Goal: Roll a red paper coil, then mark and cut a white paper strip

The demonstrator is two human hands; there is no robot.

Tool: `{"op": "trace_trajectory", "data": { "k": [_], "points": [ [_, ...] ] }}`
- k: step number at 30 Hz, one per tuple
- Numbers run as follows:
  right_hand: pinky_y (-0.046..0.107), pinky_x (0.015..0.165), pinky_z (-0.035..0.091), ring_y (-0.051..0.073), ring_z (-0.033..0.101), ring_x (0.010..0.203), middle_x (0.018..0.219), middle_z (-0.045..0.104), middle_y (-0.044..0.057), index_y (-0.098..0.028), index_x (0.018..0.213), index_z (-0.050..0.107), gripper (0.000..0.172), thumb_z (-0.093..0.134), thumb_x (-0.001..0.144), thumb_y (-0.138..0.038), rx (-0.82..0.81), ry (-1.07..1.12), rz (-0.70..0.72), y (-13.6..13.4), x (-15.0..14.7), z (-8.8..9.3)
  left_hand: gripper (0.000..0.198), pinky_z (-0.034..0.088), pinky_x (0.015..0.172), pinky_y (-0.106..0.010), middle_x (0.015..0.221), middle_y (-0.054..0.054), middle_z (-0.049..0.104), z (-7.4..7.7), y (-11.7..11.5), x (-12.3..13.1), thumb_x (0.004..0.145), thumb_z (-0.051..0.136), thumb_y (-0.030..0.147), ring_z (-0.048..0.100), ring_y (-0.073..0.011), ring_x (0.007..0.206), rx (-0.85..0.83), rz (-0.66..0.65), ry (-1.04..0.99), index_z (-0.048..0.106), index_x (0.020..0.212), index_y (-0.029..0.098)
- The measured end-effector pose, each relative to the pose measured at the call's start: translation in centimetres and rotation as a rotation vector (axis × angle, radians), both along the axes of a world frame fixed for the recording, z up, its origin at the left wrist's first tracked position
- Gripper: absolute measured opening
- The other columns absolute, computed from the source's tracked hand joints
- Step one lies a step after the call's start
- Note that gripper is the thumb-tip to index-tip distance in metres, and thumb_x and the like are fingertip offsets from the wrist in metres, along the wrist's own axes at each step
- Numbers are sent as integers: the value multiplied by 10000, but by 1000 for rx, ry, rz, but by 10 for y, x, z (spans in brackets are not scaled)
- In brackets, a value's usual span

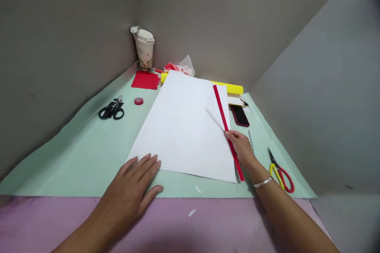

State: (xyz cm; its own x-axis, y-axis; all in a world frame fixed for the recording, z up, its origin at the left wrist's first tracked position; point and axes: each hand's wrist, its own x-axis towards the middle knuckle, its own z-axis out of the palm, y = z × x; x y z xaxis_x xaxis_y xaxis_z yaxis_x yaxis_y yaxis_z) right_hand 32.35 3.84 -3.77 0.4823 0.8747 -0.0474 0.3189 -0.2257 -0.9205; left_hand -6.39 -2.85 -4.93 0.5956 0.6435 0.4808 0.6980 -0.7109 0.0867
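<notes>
My left hand (133, 189) lies open and flat on the sheet's (184, 126) near-left corner, seemingly pinning it. My right hand (242, 148) pinches the red strip (221, 110) lying along the sheet's right edge.

Hidden under the right hand (242, 148): a stretch of the red strip (221, 106). Behind the white sheet (184, 126), upper centre: most of the yellow roll (233, 87). Cut off at the bottom edge: both forearms. Too small to tell: thin object (251, 139) right of that hand.
</notes>
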Motion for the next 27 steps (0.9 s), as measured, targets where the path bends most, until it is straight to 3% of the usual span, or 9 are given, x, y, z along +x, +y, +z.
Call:
{"op": "trace_trajectory", "data": {
  "k": [2,6,7,10,13,16,19,24,27],
  "points": [
    [394,747,580,260,695,771,833,757,79,-166,829,763,298,717,752,-451,21,-135,3,0,3,11,523,400,1117,-452,1410,-136,671,-7,2,-4,988,553,468,620,-314,1306,-1,3,28,609,1398,149],
    [458,1043,462,314,604,1165,1217,686,136,-182,813,728,136,682,773,-303,161,-414,1,-14,-1,48,537,384,1117,-428,1421,-132,663,-16,0,-6,1000,527,478,621,-303,1302,45,-8,55,604,1403,132],
    [447,1066,438,304,590,1191,1223,680,136,-184,834,726,107,662,799,-262,208,-498,22,-20,-7,57,537,383,1116,-426,1420,-133,664,-16,-1,-5,999,529,479,620,-304,1302,52,-11,52,607,1401,133],
    [349,815,517,227,661,881,964,724,84,-193,984,701,154,553,942,-213,378,-980,309,-41,-39,70,523,413,1088,-418,1397,-136,681,-14,-3,-3,990,547,473,630,-302,1285,65,-15,25,619,1388,141],
    [283,687,488,186,642,794,908,717,68,-179,1057,671,229,504,950,-66,510,-1103,601,-57,-79,53,498,457,1045,-414,1364,-156,699,-12,-6,-3,981,570,452,648,-302,1247,75,-14,7,634,1357,134],
    [290,640,465,184,586,732,862,689,69,-132,1180,646,347,497,914,35,551,-1184,752,-63,-103,22,457,486,1030,-431,1348,-177,698,-13,-12,-5,982,574,421,658,-310,1221,78,10,-1,644,1329,132],
    [301,635,468,186,545,709,830,655,60,-119,1244,623,406,506,899,61,537,-1181,812,-68,-104,4,439,499,1045,-441,1350,-178,690,-13,-18,-7,986,572,394,650,-312,1232,63,27,-12,631,1332,131],
    [357,743,562,228,611,844,965,685,129,-82,1272,611,420,463,905,59,518,-1127,879,-81,-93,6,397,523,1047,-462,1304,-173,708,-12,-22,-9,953,630,323,657,-314,1213,51,32,-49,638,1301,132],
    [407,841,598,273,633,1004,1121,684,179,-74,1303,606,467,459,885,74,499,-1078,821,-92,-94,-1,374,545,1028,-447,1271,-170,723,-12,-22,-9,954,631,294,672,-300,1187,46,38,-92,638,1288,125]
  ]
}}
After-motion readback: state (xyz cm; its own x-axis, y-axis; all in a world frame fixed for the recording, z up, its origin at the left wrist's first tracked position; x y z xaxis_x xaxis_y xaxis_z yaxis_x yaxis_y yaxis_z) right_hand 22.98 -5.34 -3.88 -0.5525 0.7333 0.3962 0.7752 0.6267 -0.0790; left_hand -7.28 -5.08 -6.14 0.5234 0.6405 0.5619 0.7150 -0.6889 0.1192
